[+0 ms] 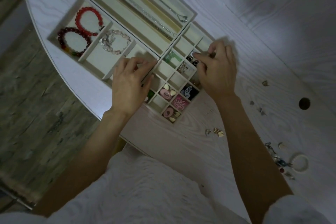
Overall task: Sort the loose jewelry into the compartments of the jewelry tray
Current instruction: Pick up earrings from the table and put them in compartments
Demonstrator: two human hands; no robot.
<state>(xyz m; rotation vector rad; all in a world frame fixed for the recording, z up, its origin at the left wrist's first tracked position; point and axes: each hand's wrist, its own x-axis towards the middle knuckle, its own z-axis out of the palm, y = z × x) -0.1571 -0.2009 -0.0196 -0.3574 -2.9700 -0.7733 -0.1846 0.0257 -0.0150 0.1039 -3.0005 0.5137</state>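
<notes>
A cream jewelry tray [169, 79] with many small square compartments lies in the middle of the white table. It holds pink, green and dark pieces. My right hand [217, 71] hovers over its right edge and pinches a small pale piece [195, 54] at the fingertips, above a compartment with dark round beads [192, 61]. My left hand [130, 85] rests on the tray's left edge, fingers curled against the rim. Loose jewelry [217, 132] lies scattered on the table to the right.
A bracelet tray [54, 31] at left holds red, dark red and pale bead bracelets. A long tray [192, 13] behind holds chains. A white bangle [301, 162] and several small pieces lie at far right. The table has a round hole [304, 103].
</notes>
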